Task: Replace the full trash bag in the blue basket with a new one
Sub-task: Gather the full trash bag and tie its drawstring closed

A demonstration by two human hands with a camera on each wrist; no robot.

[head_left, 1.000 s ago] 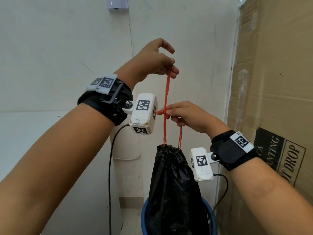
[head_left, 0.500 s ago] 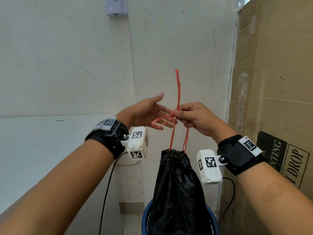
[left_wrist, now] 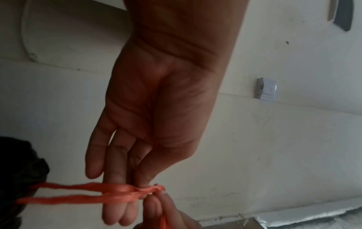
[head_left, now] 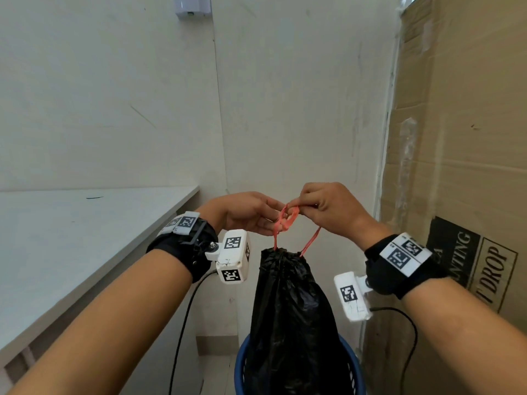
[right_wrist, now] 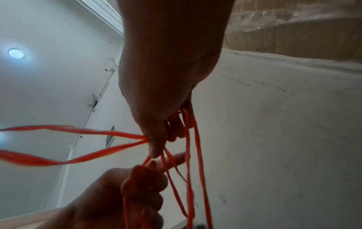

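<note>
A full black trash bag (head_left: 288,317) stands drawn tight in the blue basket (head_left: 241,363) at the bottom centre. Its red drawstring (head_left: 288,218) rises from the bag's neck into a small loop between my hands. My left hand (head_left: 253,213) pinches the drawstring (left_wrist: 121,192) with thumb and forefinger, its other fingers nearly straight. My right hand (head_left: 322,208) grips the red strands (right_wrist: 188,151) with curled fingers, right of the loop. A corner of the bag (left_wrist: 21,168) shows in the left wrist view.
A white counter (head_left: 71,246) runs along the left wall. A tall cardboard box (head_left: 462,166) stands close on the right, next to the basket. A white wall corner lies straight ahead, with a small white device (head_left: 192,7) mounted high up.
My left hand came down from high above the bag to meet my right hand. The straight upright drawstring is now folded into a small loop between both hands.
</note>
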